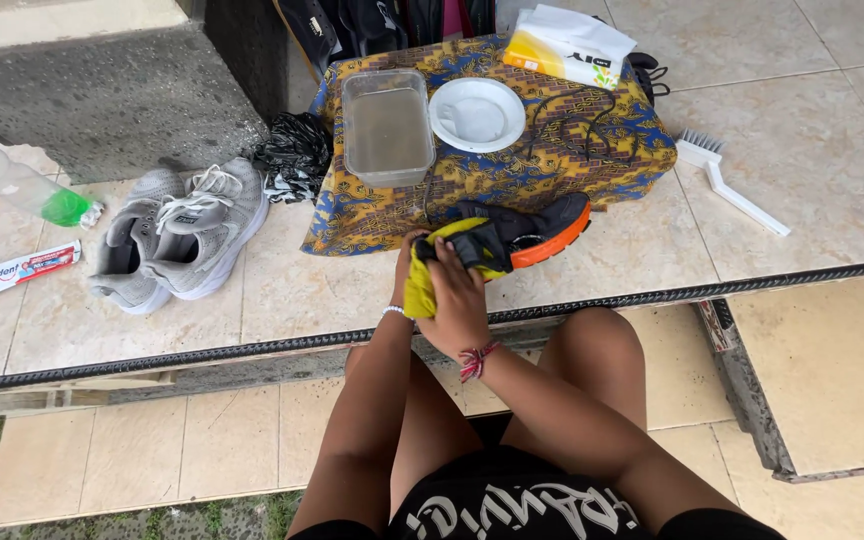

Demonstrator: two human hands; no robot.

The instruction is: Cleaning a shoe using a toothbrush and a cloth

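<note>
A dark shoe with an orange sole (542, 232) lies on its side at the front edge of a patterned cloth (552, 160). My right hand (457, 305) presses a yellow rag (422, 280) against the shoe's heel end. My left hand (404, 265) is mostly hidden behind the rag and the right hand, gripping the shoe's heel through the rag.
On the cloth stand a clear tub of murky water (387, 125), a white bowl (477, 113) and black laces (577, 115). A tissue pack (567, 45) sits behind. Grey sneakers (182, 235), a toothpaste tube (17, 270) and a bottle (22, 185) lie left; a white brush (727, 180) right.
</note>
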